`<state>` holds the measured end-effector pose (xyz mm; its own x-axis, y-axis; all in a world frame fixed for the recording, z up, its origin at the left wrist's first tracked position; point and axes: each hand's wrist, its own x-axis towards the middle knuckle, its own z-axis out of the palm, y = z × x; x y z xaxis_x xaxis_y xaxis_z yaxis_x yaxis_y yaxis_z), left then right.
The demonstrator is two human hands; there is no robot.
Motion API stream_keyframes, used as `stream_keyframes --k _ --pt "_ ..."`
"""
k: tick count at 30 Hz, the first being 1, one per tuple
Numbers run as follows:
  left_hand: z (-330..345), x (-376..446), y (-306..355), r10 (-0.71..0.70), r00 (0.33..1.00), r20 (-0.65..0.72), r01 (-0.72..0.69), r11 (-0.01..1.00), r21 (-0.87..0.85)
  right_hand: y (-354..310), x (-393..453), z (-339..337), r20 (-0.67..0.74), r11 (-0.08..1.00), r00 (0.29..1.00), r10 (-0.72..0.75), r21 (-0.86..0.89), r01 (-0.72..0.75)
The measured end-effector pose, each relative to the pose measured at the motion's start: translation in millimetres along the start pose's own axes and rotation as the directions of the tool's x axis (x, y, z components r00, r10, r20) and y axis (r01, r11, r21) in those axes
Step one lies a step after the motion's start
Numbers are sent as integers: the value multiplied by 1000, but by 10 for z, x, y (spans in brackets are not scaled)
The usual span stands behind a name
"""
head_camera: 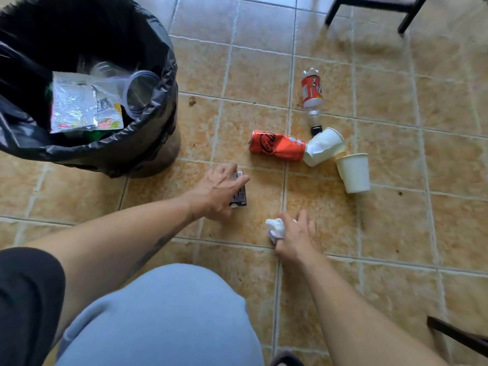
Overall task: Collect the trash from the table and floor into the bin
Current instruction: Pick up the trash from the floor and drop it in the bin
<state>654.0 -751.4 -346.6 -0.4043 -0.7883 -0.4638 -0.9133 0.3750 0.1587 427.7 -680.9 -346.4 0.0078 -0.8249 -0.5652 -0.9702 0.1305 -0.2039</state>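
A bin [148, 151] lined with a black bag stands at the upper left, holding foil wrappers and a clear plastic cup. On the tiled floor my left hand [217, 194] lies over a small dark carton [240, 192], fingers spread across it. My right hand [295, 237] grips a crumpled white tissue [274, 228] against the floor. Farther out lie a red soda can [277, 145], a plastic bottle with a red label [312, 93], a crushed white paper cup [323, 146] and a second white paper cup [353, 173].
Black chair legs [404, 19] stand at the top right, and another dark leg [459, 336] shows at the lower right. My knee in light blue trousers [163, 318] fills the bottom centre.
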Motion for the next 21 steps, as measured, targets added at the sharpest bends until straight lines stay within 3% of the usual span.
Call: stream_keyframes --k 5,9,15,21 --pt "-150 -37 56 12 996 87 -5 997 -82 -95 65 29 -13 999 999 -41 3 41" --pt "-357 -169 69 -27 999 30 33 972 -233 -269 148 -248 -146 985 980 -136 87 149" --pt "-1171 -570 70 -112 954 -280 -23 900 -436 -703 347 -1268 -385 883 885 -263 274 382" --pt "-1898 -1249 -58 -218 758 -614 -151 858 -491 -1573 204 -2227 -545 743 741 -392 288 604"
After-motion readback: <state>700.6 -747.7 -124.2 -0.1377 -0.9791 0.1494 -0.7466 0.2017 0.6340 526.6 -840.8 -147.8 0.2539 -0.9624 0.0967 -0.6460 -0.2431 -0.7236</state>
